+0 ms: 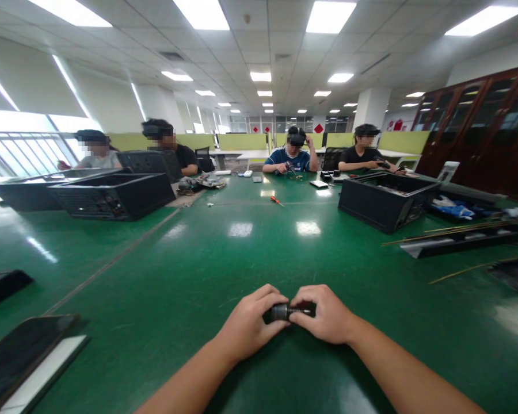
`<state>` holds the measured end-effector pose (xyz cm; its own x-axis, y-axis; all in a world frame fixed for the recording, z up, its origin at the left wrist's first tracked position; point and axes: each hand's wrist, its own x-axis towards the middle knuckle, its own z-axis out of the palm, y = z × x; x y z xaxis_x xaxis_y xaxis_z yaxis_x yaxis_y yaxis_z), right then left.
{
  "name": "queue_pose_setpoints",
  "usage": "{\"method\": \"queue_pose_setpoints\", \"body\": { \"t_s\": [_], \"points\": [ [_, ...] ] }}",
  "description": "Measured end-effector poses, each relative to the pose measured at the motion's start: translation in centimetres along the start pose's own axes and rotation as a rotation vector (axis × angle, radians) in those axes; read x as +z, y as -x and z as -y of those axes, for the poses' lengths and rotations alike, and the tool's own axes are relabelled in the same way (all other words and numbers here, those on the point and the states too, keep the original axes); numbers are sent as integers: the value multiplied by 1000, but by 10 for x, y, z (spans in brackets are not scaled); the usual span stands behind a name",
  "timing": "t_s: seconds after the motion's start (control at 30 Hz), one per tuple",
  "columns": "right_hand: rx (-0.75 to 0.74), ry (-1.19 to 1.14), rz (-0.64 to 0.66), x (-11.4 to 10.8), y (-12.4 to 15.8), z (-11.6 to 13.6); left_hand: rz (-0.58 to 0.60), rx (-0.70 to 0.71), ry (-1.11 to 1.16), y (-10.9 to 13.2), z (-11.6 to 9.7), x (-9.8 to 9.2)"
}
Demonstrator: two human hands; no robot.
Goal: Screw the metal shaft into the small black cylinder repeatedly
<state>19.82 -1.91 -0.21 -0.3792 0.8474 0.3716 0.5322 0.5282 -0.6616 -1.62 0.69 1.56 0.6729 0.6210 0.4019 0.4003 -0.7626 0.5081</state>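
Low in the middle of the head view, my two hands meet over the green table [224, 259]. Between them lies a short dark cylindrical tool [280, 312] with a narrower ridged shaft and a shiny metal tip pointing right. My left hand [252, 322] is closed around its thick grey-black body. The fingers and thumb of my right hand [330, 316] close on the narrow shaft, and the bright tip shows inside their curl. Part of the tool is hidden by my fingers, so its exact kind cannot be made out.
Black computer cases stand at the left [112, 195] and right [384, 201]. An orange-handled screwdriver [277, 200] lies ahead. Metal rails [470, 241] and thin rods lie right; dark panels [21, 351] lie at the near left. Several people wearing headsets sit across the table.
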Motion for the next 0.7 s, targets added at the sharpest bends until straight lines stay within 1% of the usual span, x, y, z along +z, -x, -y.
{"method": "queue_pose_setpoints", "body": {
  "t_s": [0.17, 0.5, 0.7],
  "points": [
    [12, -17, -34, -2, 0, 0, -31, -33, 2, 1, 3, 0],
    [25, 3, -38, -5, 0, 1, -44, -38, 12, 0, 4, -1],
    [21, 15, -19, -6, 0, -1, -49, -30, 10, 1, 6, -1]
  ]
}}
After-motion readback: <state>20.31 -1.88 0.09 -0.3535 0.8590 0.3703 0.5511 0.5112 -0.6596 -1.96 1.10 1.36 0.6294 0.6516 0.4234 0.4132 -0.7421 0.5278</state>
